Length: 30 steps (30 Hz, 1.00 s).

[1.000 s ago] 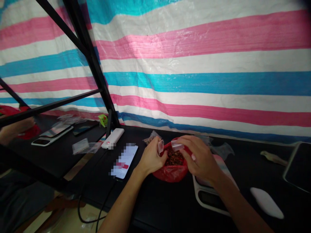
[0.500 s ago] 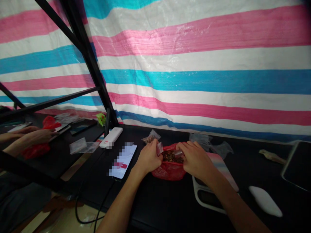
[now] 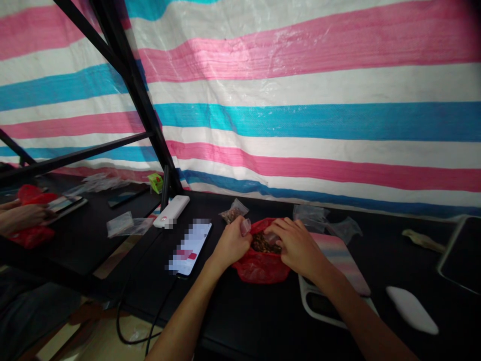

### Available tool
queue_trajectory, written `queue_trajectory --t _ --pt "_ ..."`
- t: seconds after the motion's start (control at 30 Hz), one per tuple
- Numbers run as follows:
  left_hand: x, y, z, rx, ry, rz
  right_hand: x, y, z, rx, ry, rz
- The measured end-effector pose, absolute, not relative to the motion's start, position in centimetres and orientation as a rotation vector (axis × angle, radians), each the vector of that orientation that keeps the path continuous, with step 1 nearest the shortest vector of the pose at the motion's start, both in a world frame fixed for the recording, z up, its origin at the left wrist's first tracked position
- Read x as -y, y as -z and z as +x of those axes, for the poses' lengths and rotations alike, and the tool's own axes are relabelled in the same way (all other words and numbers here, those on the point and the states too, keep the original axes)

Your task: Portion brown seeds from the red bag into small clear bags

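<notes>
A red plastic bag (image 3: 262,267) sits with its mouth spread on the black table, full of small brown pieces (image 3: 265,243) like seeds or dried bits. At its left rim, my left hand (image 3: 233,241) is closed on a small clear plastic bag (image 3: 245,227). My right hand (image 3: 296,244) reaches over the right rim, fingers curled around a clear plastic piece (image 3: 271,237) at the brown contents; its exact kind is unclear. Behind my left hand lies a clear zip bag (image 3: 233,210) with brown pieces inside. A kitchen scale (image 3: 340,260) is partly under my right forearm.
Left of my arm are a phone (image 3: 193,248) and a white power bank (image 3: 172,211). Empty clear bags (image 3: 311,216) lie behind the scale. A white mouse-shaped object (image 3: 412,310) and a dark tablet (image 3: 464,255) are right. Another person's hands (image 3: 26,218) work far left, beyond a black frame (image 3: 141,100).
My right hand has shifted slightly left, its fingers and the clear piece further over the brown contents. My left hand stays nearly still. The other person's hands and red bag have moved left.
</notes>
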State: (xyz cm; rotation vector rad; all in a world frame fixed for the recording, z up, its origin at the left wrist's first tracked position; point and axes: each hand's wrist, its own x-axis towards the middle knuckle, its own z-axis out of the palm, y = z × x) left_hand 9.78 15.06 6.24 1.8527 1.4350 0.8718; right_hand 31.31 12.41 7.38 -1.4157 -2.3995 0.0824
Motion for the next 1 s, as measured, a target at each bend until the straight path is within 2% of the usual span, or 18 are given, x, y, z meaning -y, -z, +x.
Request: queue_trajectory --t 0.23,0.8,1.0 --pt "-15.8 -5.0 10.1 -1.204 -0.980 1.586 -12.2 -7.1 30.8 2.350 -0.242 -1.419" --pt "-15.9 -5.2 11.3 -0.892 -1.120 1.458 -12.6 -6.7 30.0 2.120 -0.123 -1.619" --pt "-15.9 -5.2 10.8 -1.088 -1.220 1.707 -12.7 -6.4 29.9 2.056 -0.194 -1.581"
